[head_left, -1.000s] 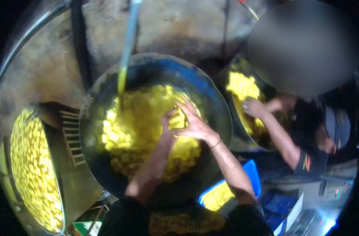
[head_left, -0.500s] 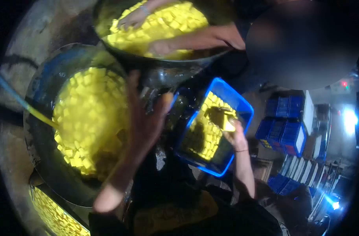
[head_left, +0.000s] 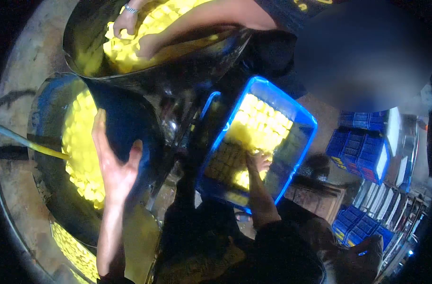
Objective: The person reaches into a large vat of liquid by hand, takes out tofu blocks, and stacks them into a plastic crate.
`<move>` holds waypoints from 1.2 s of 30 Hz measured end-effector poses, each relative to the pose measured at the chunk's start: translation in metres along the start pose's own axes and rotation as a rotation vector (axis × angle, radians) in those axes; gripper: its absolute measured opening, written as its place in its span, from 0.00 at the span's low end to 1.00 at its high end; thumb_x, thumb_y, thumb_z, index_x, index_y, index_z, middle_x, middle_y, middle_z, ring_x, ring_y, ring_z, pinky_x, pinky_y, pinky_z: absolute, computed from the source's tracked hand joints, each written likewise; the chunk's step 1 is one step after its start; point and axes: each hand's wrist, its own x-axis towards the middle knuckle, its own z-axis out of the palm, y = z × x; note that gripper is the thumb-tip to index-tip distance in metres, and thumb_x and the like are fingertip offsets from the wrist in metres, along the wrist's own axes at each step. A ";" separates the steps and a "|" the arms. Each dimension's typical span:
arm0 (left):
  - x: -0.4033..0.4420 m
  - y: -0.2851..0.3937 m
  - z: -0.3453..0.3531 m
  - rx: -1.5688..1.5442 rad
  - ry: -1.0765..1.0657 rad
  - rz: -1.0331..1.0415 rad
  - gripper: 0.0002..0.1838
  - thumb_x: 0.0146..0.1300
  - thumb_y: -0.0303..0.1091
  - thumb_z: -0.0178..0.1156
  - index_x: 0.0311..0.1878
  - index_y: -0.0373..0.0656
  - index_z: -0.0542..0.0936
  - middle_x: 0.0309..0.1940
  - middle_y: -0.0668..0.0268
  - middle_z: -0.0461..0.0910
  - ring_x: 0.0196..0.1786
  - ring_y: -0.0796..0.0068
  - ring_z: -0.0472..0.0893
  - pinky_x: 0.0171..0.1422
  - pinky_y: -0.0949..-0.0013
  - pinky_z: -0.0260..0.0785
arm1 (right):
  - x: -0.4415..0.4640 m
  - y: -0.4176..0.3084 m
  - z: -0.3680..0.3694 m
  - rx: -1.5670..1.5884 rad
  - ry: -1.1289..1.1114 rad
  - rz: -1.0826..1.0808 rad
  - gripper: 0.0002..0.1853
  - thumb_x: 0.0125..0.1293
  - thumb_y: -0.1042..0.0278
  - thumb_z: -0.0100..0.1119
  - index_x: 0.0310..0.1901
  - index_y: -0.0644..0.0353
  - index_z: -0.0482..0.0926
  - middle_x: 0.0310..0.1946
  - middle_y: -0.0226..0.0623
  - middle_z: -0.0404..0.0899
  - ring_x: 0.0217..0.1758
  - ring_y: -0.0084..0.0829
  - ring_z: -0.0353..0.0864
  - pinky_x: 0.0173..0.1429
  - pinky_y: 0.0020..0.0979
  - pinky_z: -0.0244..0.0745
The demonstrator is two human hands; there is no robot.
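Observation:
My left hand [head_left: 117,170] is open, fingers spread, at the rim of the left dark basin [head_left: 130,113], holding nothing. In that basin, small yellow blocks [head_left: 86,156] that look like tofu lie in cloudy liquid. My right hand [head_left: 259,163] reaches into a blue crate [head_left: 291,182], its fingers curled against yellow tofu blocks [head_left: 261,120] set in rows. Its fingertips are partly lost in glare and shadow. Shadow covers the crate's lower left part.
Another person's hands [head_left: 126,23] work among yellow blocks in a second basin [head_left: 90,59] at the top. A blue and yellow stick [head_left: 29,144] leans into the left basin. More yellow pieces [head_left: 74,246] lie at lower left. Stacked blue crates [head_left: 357,149] stand at right.
My right hand has moved down and left inside the crate, from holding a yellow block above the rows. My left hand has shifted left over the basin. The view has turned slightly.

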 end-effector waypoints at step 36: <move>-0.179 -0.301 0.006 -0.352 -0.602 -0.570 0.16 0.53 0.33 0.57 0.47 0.44 0.78 0.40 0.55 0.79 0.46 0.52 0.78 0.54 0.52 0.68 | -0.370 -0.369 -0.109 -1.139 -0.432 -2.039 0.20 0.62 0.66 0.50 0.56 0.58 0.71 0.57 0.43 0.71 0.61 0.38 0.69 0.63 0.36 0.66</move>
